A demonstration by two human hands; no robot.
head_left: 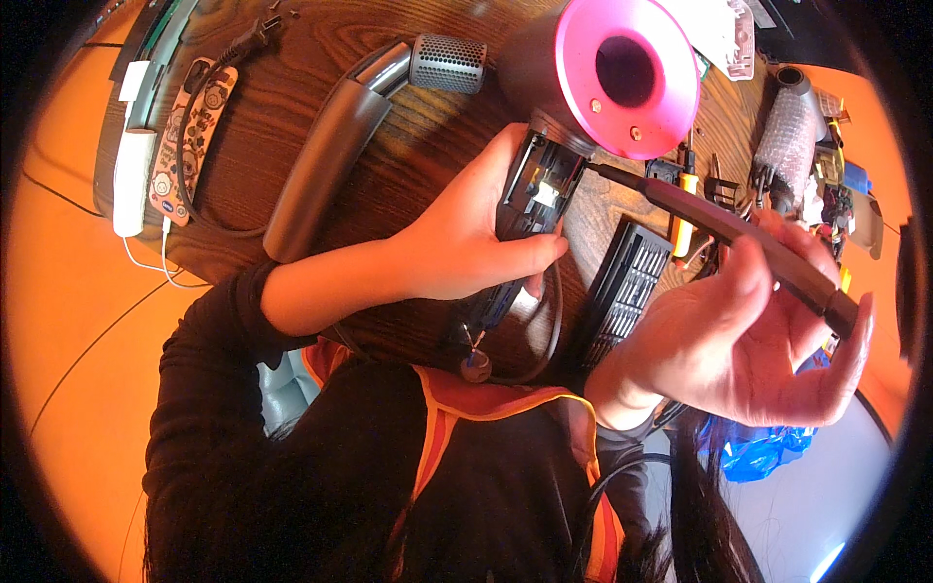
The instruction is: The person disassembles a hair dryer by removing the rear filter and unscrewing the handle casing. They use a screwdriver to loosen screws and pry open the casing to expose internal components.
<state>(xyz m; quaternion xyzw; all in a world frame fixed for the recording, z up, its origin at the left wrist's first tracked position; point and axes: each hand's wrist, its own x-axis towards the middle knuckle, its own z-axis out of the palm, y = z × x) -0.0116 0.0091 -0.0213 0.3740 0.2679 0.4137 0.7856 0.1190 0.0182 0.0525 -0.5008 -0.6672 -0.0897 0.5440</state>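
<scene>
A hair dryer with a pink ring-shaped head (671,58) lies at the middle of the table, its handle opened so that inner parts show. My left hand (476,228) is wrapped round that opened handle, thumb across its lower part. In my right hand (748,330) is a dark pen-shaped screwdriver (719,216), gripped between thumb and fingers. Its thin tip meets the edge of the handle, just below the pink ring. Whether a screw sits under the tip is too small to tell. A cord hangs from the handle's lower end.
An open bit case (634,291) lies right of the handle. To the left are a grey tube-shaped styler (335,160) and a patterned power strip (192,141). Yellow-handled pliers or cutters (685,209), a bubble-wrapped item (787,136) and assorted tools crowd the right. A blue plastic bag (763,449) lies below them.
</scene>
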